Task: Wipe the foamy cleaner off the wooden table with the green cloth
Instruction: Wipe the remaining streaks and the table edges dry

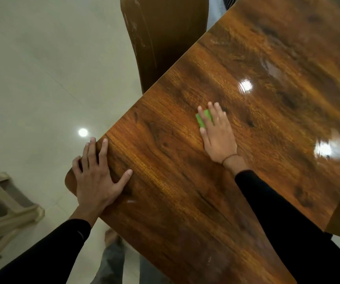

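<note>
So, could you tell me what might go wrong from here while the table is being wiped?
The green cloth is folded small and mostly hidden under the flat right hand, so each pass likely covers a narrow strip and could leave streaks. A faint whitish smear near the table's near edge lies well behind the cloth and may get missed. The left hand braces at the table corner; on a wet, glossy top it could slip.
</note>
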A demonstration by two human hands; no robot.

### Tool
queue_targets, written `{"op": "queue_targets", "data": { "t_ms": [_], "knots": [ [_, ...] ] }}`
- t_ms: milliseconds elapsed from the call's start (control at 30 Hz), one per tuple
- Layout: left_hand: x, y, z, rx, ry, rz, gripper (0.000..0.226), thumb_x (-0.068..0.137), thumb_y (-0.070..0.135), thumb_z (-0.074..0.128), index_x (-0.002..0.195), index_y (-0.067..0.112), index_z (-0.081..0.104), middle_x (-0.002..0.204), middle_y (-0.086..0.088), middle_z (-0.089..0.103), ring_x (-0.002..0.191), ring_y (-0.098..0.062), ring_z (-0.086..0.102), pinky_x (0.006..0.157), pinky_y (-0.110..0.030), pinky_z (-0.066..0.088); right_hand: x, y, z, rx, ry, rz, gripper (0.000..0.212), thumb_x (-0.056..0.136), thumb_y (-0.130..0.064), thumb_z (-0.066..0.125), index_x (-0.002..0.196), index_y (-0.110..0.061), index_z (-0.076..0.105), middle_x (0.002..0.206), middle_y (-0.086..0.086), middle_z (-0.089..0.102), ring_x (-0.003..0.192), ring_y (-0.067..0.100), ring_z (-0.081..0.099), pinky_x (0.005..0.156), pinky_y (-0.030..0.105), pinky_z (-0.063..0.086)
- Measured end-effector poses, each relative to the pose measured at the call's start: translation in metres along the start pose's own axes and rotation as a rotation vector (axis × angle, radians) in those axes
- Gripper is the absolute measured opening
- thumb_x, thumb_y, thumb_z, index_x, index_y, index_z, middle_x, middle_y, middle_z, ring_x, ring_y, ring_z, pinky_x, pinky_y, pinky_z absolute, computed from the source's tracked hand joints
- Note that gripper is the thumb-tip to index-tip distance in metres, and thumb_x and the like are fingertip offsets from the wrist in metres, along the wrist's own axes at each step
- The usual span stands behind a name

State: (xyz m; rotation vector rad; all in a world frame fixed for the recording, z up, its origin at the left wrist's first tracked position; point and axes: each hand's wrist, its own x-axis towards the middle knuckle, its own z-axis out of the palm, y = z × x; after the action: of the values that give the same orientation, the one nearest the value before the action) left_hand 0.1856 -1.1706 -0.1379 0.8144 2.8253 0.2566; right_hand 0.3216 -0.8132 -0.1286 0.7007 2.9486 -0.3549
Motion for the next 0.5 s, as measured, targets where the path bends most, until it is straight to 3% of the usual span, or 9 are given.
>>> {"op": "queue_targets", "data": {
  "t_ms": [100,167,367,500],
  "knots": [
    [0.000,0.000,0.000,-0.002,-0.009,-0.004,0.112,0.088,0.087,0.043,0.174,0.020,0.020,0.180,-0.017,0.017,0.165,-0.039,0.023,0.127,-0.065,0.021,0.071,-0.012,-0.007,-0.013,0.050,0.106,0.063,0.118,-0.038,0.027,0.178,-0.023,0.014,0.185,0.015,0.011,0.172,0.034,0.001,0.139,0.057,0.010],
    [0.000,-0.001,0.000,-0.014,-0.010,-0.007,0.110,0.089,0.085,0.043,0.174,0.020,0.020,0.180,-0.017,0.018,0.165,-0.038,0.023,0.128,-0.065,0.021,0.101,-0.044,-0.005,-0.042,0.038,0.051,0.065,0.118,-0.038,0.027,0.178,-0.024,0.009,0.185,0.015,0.005,0.172,0.035,-0.002,0.139,0.058,0.009],
    [-0.002,-0.005,0.001,-0.036,0.016,0.000,0.109,0.090,0.080,0.045,0.173,0.015,0.020,0.180,-0.016,0.021,0.165,-0.037,0.026,0.130,-0.062,0.021,0.066,-0.154,0.019,-0.060,-0.117,-0.480,0.068,0.115,-0.035,0.032,0.178,-0.023,0.008,0.185,0.014,-0.002,0.172,0.033,-0.007,0.139,0.054,-0.001],
    [-0.003,-0.004,0.001,-0.058,0.022,0.003,0.109,0.090,0.078,0.047,0.173,0.012,0.021,0.179,-0.017,0.022,0.164,-0.037,0.027,0.130,-0.062,0.022,0.015,-0.123,0.022,-0.090,-0.157,-0.709,0.067,0.118,-0.039,0.039,0.178,-0.029,0.012,0.186,0.011,0.000,0.172,0.031,-0.006,0.139,0.058,-0.001]
  ]
}}
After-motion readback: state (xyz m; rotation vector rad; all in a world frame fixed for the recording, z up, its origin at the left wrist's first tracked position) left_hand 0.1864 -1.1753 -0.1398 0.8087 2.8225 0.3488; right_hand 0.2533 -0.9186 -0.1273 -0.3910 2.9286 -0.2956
